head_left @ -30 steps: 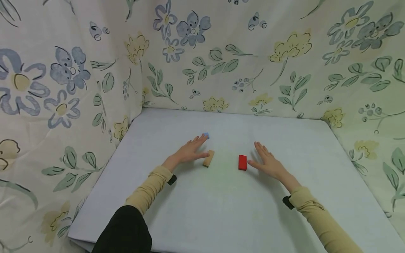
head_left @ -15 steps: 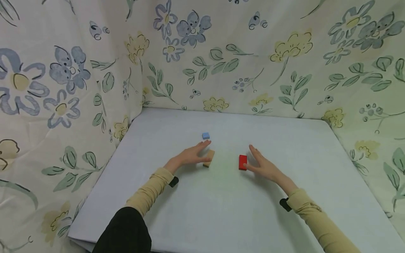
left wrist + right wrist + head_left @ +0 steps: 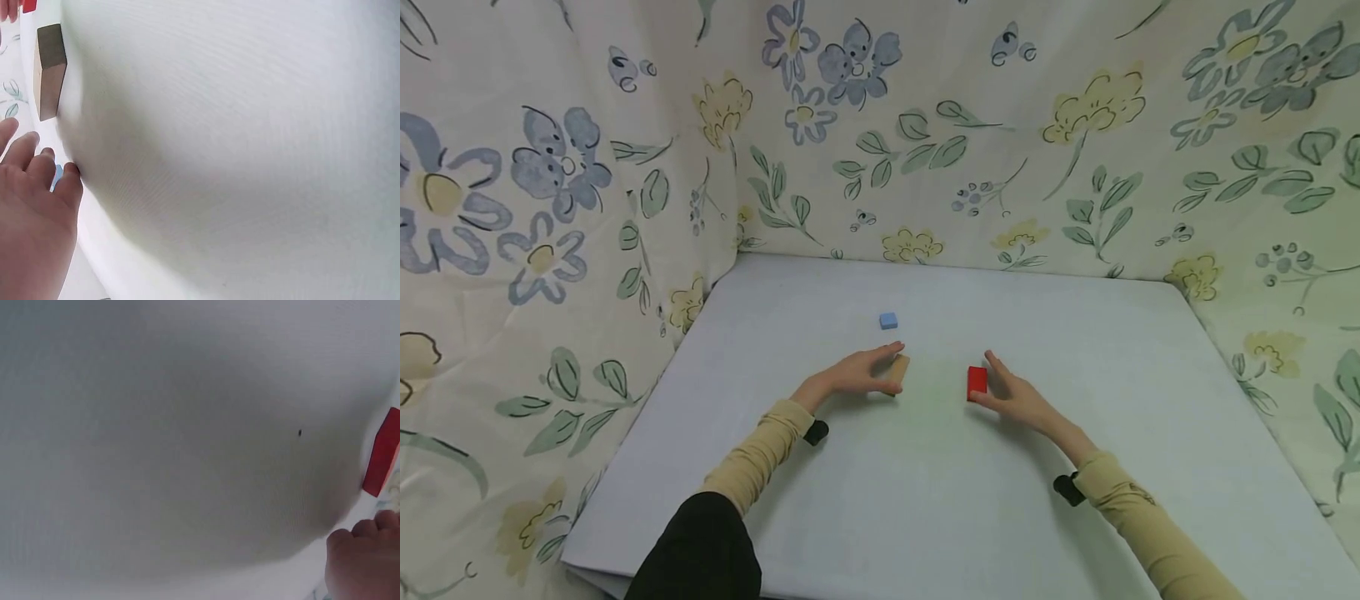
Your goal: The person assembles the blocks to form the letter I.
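Note:
A plain wooden block [image 3: 898, 371] lies on the white table, left of centre in the head view. My left hand [image 3: 856, 373] is just left of it, thumb and fingers apart, partly covering the block. The left wrist view shows a gap between those fingers and the wooden block [image 3: 51, 72]. To the right, a red block [image 3: 977, 380] lies close to my right hand [image 3: 1021, 402]. The right thumb overlaps its near end in the head view, while the fingers extend past its right side. In the right wrist view, the red block [image 3: 382, 453] sits beyond the fingers.
A small blue block [image 3: 888, 321] lies behind the wooden one, farther from me. The white-covered table [image 3: 940, 500] meets a floral curtain [image 3: 910, 150] at the back, with more curtain along both sides.
My left hand has drawn back from the blue block to the wooden one, uncovering the blue block. The right hand has moved left, its thumb now overlapping the red block's near end.

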{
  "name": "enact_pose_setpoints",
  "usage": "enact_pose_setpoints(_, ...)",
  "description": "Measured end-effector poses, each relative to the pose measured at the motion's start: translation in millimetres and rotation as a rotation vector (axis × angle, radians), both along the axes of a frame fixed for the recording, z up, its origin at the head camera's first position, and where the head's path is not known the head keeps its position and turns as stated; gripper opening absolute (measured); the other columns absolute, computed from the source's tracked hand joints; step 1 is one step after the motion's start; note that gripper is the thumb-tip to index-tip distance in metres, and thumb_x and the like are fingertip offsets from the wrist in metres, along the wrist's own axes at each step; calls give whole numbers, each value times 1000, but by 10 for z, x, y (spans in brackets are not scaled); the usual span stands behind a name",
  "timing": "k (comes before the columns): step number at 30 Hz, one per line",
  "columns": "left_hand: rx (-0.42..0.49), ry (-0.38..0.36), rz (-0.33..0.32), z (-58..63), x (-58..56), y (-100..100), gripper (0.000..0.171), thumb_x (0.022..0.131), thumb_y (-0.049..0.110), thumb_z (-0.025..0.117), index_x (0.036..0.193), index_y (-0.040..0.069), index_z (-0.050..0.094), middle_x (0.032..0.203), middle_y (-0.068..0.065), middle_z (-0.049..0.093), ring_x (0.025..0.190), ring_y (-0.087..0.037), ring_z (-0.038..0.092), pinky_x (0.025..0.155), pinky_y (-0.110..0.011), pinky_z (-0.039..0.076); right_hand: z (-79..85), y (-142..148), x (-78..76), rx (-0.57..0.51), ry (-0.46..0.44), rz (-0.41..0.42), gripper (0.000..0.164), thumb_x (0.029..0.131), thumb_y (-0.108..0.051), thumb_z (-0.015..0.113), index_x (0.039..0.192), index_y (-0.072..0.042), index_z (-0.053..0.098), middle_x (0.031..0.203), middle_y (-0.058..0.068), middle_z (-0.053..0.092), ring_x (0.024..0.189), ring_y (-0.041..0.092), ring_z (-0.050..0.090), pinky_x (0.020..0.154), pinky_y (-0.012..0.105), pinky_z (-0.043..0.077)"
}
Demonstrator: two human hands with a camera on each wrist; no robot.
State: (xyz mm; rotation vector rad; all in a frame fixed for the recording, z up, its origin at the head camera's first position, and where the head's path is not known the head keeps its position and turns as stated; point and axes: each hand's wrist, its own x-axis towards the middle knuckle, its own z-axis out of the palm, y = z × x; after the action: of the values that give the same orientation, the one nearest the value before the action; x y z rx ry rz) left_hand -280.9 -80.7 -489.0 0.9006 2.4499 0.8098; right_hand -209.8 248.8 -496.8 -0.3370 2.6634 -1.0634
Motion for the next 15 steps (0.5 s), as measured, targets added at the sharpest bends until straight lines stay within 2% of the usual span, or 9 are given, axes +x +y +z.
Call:
enact_pose_setpoints(7,70,-43,1,-20,-48,-9,88,82,37,73,152,16,22,158,0,24,146,-20,20,119,-40,23,-44,-32,-2,-19,25,-3,92,85,-46,66,153,-10,15,158,16,19,144,39,20,112,58,25)
enact_pose_setpoints(15,62,-71,-21,-51,-105,-45,89,79,32,77,151,16,27,157,-1,26,146,-19,20,119,-40,21,-79,-16,-12,-1,72,8,89,84,-37,70,151,-6,21,155,18,26,142,39,25,112,56,28)
